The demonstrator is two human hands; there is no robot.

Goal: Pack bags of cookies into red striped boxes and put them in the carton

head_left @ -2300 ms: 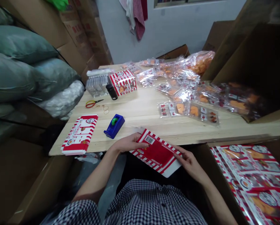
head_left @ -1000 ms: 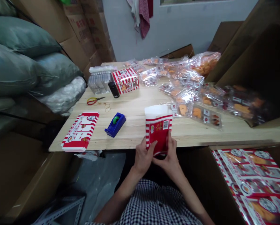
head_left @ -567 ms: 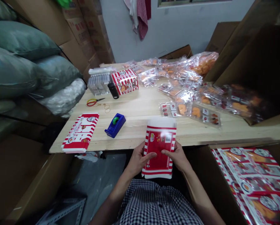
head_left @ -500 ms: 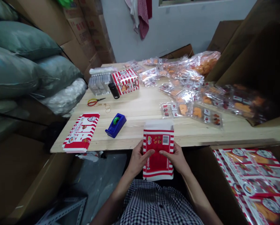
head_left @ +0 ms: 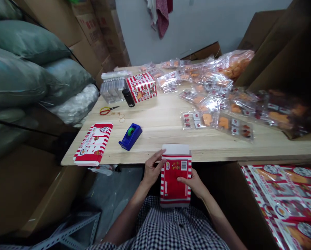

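Observation:
A red and white striped carton point(head_left: 175, 175) with a barcode stands upright in front of my chest, just below the front edge of the wooden table point(head_left: 160, 121). My left hand point(head_left: 152, 169) grips its left side, with a finger reaching up to the white top flap. My right hand point(head_left: 193, 181) holds its right side, thumb across the red face. Both hands are closed on the carton.
On the table lie a blue tape dispenser point(head_left: 130, 136), a stack of flat striped cartons point(head_left: 93, 143), red scissors point(head_left: 107, 110), an assembled striped box point(head_left: 141, 86) and several clear toy packets point(head_left: 218, 122). A big box of flat cartons point(head_left: 283, 198) sits at lower right.
The flat carton was turned upright, lifted over the table edge, then lowered toward my lap. My left fingers have moved up to its top flap.

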